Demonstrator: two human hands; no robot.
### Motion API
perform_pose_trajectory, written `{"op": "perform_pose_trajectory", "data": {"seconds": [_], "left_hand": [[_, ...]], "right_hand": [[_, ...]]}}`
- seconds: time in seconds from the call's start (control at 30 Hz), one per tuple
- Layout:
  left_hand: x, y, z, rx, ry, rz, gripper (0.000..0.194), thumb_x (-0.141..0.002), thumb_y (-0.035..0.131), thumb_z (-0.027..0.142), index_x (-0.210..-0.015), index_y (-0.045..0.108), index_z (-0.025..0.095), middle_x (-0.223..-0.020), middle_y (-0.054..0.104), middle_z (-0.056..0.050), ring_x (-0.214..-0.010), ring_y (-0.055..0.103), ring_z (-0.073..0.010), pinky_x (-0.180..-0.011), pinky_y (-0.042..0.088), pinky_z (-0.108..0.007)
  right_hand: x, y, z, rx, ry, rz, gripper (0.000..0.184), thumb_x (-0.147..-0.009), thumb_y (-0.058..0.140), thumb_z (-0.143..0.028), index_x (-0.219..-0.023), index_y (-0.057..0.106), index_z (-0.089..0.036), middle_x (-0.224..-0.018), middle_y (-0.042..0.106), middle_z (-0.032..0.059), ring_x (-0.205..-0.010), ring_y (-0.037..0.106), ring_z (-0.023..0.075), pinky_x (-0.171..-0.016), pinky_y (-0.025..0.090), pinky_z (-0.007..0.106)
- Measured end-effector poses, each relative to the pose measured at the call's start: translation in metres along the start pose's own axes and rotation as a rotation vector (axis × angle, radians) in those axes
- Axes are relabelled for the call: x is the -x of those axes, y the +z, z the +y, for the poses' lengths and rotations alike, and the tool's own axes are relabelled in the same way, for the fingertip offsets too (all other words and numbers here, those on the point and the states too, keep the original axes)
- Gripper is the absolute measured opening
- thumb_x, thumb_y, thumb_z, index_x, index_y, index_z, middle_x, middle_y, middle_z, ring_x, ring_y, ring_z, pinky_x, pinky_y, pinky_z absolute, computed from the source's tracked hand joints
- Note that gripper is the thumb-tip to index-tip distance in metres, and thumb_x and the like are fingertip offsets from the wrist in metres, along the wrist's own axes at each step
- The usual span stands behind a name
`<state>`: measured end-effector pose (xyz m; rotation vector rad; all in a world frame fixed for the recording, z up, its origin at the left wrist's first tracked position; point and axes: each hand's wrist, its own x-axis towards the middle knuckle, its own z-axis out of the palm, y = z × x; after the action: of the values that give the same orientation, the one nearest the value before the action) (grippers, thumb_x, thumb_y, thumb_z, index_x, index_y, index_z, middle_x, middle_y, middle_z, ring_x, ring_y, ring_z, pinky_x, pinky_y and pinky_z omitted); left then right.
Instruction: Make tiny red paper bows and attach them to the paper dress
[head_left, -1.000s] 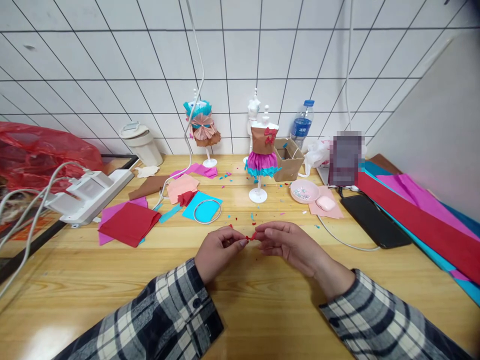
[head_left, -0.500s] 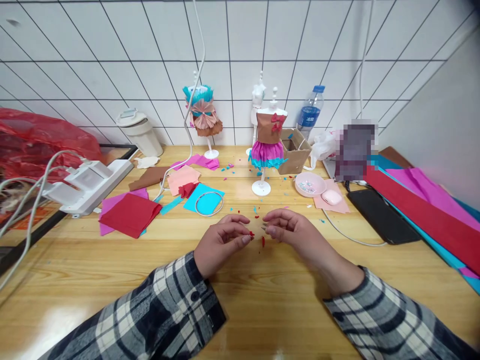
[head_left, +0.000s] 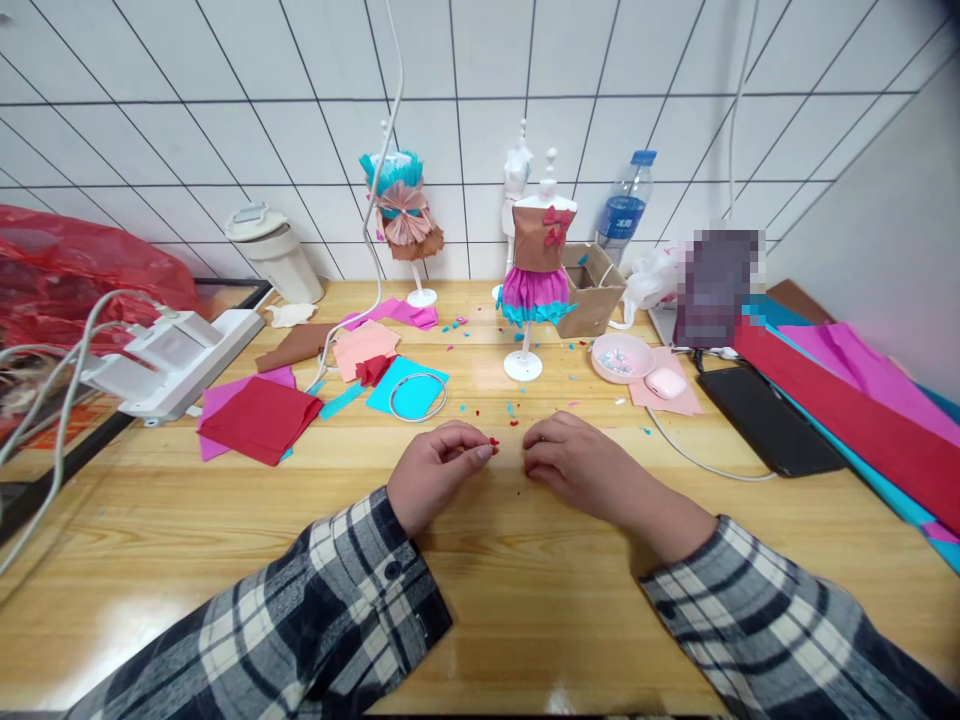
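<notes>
- Red bag (head_left: 97,262): cut off by left edge.
- Left hand (head_left: 435,472): thumb and fingers pinching red scrap (head_left: 493,443), mostly hidden, in front of dress form (head_left: 545,240).
- Rear form (head_left: 517,172): partly blocked.
- Right hand (head_left: 585,470): fingers curled, tips hidden, can't tell grip.
- Pixelated object (head_left: 718,290): unreadable.

Pale wooden table (head_left: 480,610), as laid out.
Two dressed mannequins (head_left: 540,245), a cardboard box (head_left: 589,312) and a lidded cup (head_left: 281,258) stand toward the back; a blue sheet (head_left: 384,392) lies left, a black device (head_left: 772,420) right, paper scraps (head_left: 514,423) between.
</notes>
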<state>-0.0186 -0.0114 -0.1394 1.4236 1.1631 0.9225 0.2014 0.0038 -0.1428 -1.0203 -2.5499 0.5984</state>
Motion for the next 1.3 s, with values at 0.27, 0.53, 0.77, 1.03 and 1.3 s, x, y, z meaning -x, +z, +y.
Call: {"op": "perform_pose_trajectory", "data": {"seconds": [0.27,0.53,0.77,1.03,1.3], "left_hand": [[0.002,-0.001,0.001,0.009,0.099,-0.048,0.019,-0.077,0.069,0.034,-0.073,0.071,0.016,-0.093,0.066,-0.007,-0.09,0.061,-0.0184,-0.085,0.048,-0.032],[0.013,0.005,0.011,-0.099,0.232,-0.242,0.007,-0.076,0.071,0.024,-0.074,0.075,0.018,-0.113,0.062,-0.01,-0.101,0.059,-0.0209,-0.095,0.046,-0.037],[0.016,0.008,0.014,-0.21,0.319,-0.172,0.009,-0.079,0.068,0.025,-0.076,0.074,0.019,-0.088,0.071,-0.008,-0.084,0.064,-0.0187,-0.08,0.052,-0.032],[0.016,0.004,0.015,-0.247,0.398,-0.14,0.01,-0.08,0.066,0.025,-0.074,0.072,0.02,-0.079,0.072,-0.006,-0.079,0.063,-0.0183,-0.081,0.05,-0.034],[0.019,0.008,0.016,-0.46,0.447,-0.058,0.009,-0.079,0.066,0.024,-0.078,0.075,0.022,-0.105,0.064,-0.008,-0.089,0.057,-0.018,-0.078,0.049,-0.031]], "right_hand": [[0.004,-0.004,-0.011,-0.754,0.321,0.118,0.01,-0.085,0.059,-0.03,-0.086,0.065,-0.022,-0.102,0.068,0.006,-0.085,0.058,0.0189,-0.075,0.043,0.035],[0.001,0.005,-0.025,-1.091,0.461,0.201,0.02,-0.07,0.076,-0.041,-0.075,0.072,-0.022,-0.11,0.055,0.0042,-0.107,0.049,0.0223,-0.091,0.035,0.036],[0.001,0.018,-0.037,-1.22,0.506,0.185,0.021,-0.072,0.074,-0.042,-0.075,0.069,-0.022,-0.091,0.057,0.0008,-0.089,0.049,0.0169,-0.081,0.035,0.031],[0.0,0.016,-0.038,-1.606,0.664,0.166,0.029,-0.063,0.081,-0.038,-0.08,0.068,-0.018,-0.075,0.059,-0.0014,-0.062,0.042,0.0091,-0.056,0.027,0.024],[0.0,0.019,-0.043,-1.532,0.64,0.191,0.023,-0.066,0.08,-0.036,-0.076,0.068,-0.019,-0.075,0.062,-0.0024,-0.067,0.046,0.0093,-0.059,0.029,0.024]]}}
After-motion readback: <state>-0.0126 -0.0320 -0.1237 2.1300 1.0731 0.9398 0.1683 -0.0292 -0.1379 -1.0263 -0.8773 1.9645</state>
